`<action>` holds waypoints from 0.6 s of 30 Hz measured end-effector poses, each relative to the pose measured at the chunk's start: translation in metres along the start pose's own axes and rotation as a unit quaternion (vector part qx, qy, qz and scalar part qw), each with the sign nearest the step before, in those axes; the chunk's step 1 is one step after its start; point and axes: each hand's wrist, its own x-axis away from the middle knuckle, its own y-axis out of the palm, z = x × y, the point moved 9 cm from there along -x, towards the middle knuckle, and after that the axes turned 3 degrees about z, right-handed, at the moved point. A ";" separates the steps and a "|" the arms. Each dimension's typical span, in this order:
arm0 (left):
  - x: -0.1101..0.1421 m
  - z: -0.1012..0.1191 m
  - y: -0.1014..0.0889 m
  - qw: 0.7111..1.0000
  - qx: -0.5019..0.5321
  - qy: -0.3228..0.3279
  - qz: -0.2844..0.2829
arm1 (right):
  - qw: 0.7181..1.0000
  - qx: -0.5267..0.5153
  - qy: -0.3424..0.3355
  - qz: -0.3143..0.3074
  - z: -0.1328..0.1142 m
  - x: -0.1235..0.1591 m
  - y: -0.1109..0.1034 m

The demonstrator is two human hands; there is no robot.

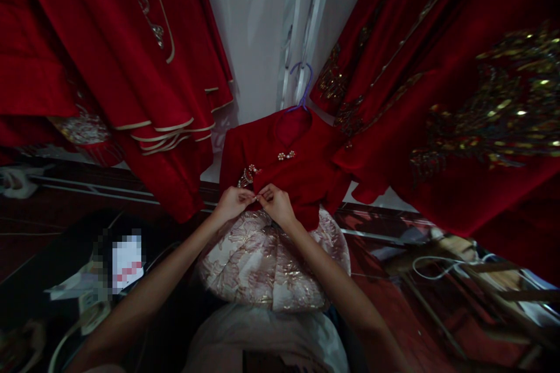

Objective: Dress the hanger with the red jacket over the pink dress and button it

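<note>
- Watching over the head camera, I noted both hands brought together at the lower front of a red top (301, 186), centred in view.
- Left hand (236, 203): thumb and fingers pinched closed at a small pale bit (255, 197). I could not tell what it was.
- Right hand (275, 204): pinched closed at the same spot, fingertips meeting the left's. I judged that fingertips served because the piece was too small for a fuller grip.
- A beaded ornament (248, 175) sat just above the left hand; a paired flower-like clasp (286, 155) sat higher, below the neckline.
- A purple hanger (307, 90) rose from the collar, probably to keep the shoulders spread and the front facing the wearer. Whether its hook was caught on the pale rails (312, 17) behind, I could not tell.
- Pale floral fabric (245, 250) bulged beneath the top and the forearms; joined or separate, unclear. It may have propped the work near the body.
- Red garments (144, 70) hung at left and sequined red garments (415, 81) at right, framing the work, presumably hung up to keep them off the floor.
</note>
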 end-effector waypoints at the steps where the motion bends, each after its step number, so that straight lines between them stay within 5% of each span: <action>1: 0.000 0.000 0.000 1.000 -0.007 0.000 0.000 | 1.000 -0.002 0.000 -0.001 0.000 0.000 0.000; 18: -0.001 -0.019 0.000 1.000 -0.006 -0.011 0.024 | 0.999 0.049 -0.002 0.005 0.002 0.001 0.005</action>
